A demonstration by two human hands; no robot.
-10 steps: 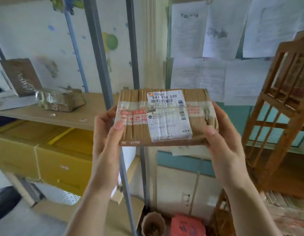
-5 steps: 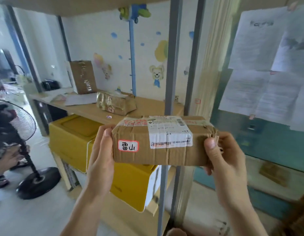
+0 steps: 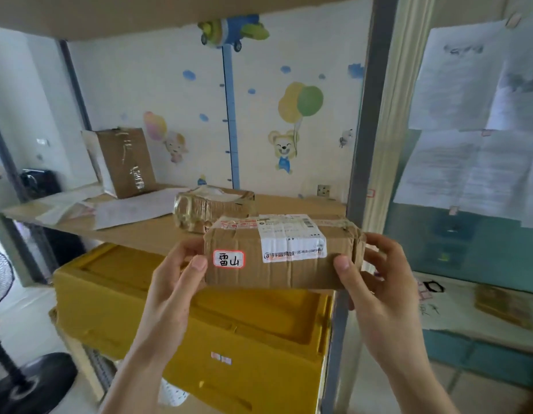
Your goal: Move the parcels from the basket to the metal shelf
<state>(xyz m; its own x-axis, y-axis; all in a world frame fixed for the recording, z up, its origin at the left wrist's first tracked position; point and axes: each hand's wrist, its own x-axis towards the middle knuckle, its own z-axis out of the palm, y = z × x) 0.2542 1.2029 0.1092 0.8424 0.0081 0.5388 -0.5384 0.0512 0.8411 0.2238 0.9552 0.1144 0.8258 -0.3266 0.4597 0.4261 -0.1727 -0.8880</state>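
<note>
- A crumpled brown cardboard parcel [image 3: 284,252], bound with clear tape, was held between both bare hands at the front edge of the metal shelf's wooden board [image 3: 145,231], beside the grey metal upright [image 3: 368,121].
- The left hand [image 3: 172,279] was closed on the parcel's left end, with the thumb pressed on the near face and the fingers wrapped behind.
- The right hand [image 3: 381,288] was closed on the right end, the thumb laid on the near face at the lower corner and the fingers curled around the end and back.
- The parcel's long axis ran left to right, roughly level, with its broad side face turned toward the camera and its top face tipped slightly into view.
- A white shipping label [image 3: 292,237] with a barcode was folded over the top edge onto the near face; its small print could not be read.
- A small white sticker with a red border [image 3: 228,259], placed near the left thumb, bore the handwritten characters 雷山.
- A strip of red-and-white printed tape [image 3: 236,225] was seen on the top face, illegible.
- Behind the parcel, a tape-wrapped brown package [image 3: 211,209] lay on the board, and an upright brown cardboard box [image 3: 124,162] stood farther back at the left.
- Large yellow cartons [image 3: 199,330] were stored on the level below.
</note>
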